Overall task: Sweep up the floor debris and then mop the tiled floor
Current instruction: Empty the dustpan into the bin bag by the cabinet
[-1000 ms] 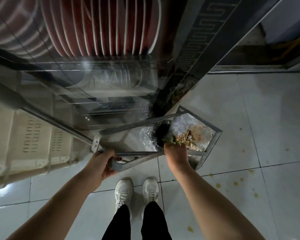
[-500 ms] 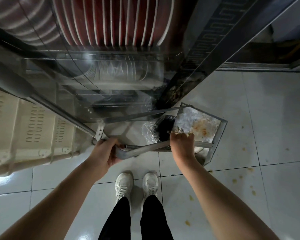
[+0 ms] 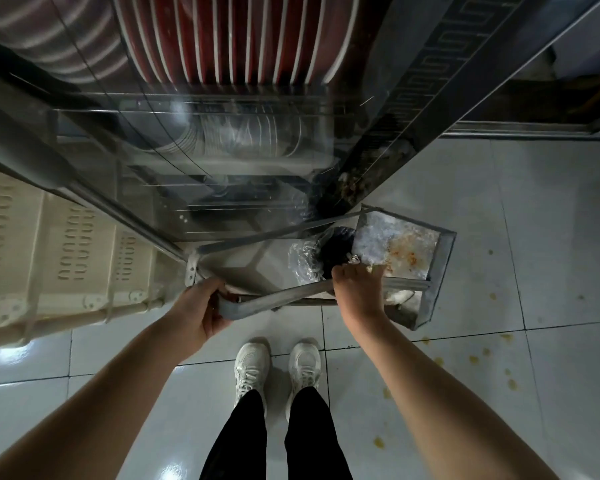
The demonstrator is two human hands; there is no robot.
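Note:
A metal dustpan [image 3: 409, 237] with orange stains is held tilted above the white tiled floor [image 3: 551, 237]. My left hand [image 3: 198, 313] is closed around the end of its long metal handle [image 3: 284, 296]. My right hand [image 3: 357, 285] hangs over the pan's near edge, with its fingers bunched on a few small debris scraps [image 3: 355, 259]. Just left of the pan sits a black bag [image 3: 336, 247] wrapped in clear plastic. Yellow food spots [image 3: 473, 358] dot the tiles to the right.
A glass-fronted cabinet [image 3: 222, 168] with stacked red plates stands right in front of me. A cream plastic crate [image 3: 66, 258] lies at the left. A metal door threshold [image 3: 516, 133] runs at the back right. My white shoes [image 3: 278, 368] are below the pan.
The heap of debris that lay in the pan is gone, leaving only stains. My right hand has drawn back to the pan's near edge. The view has shifted slightly.

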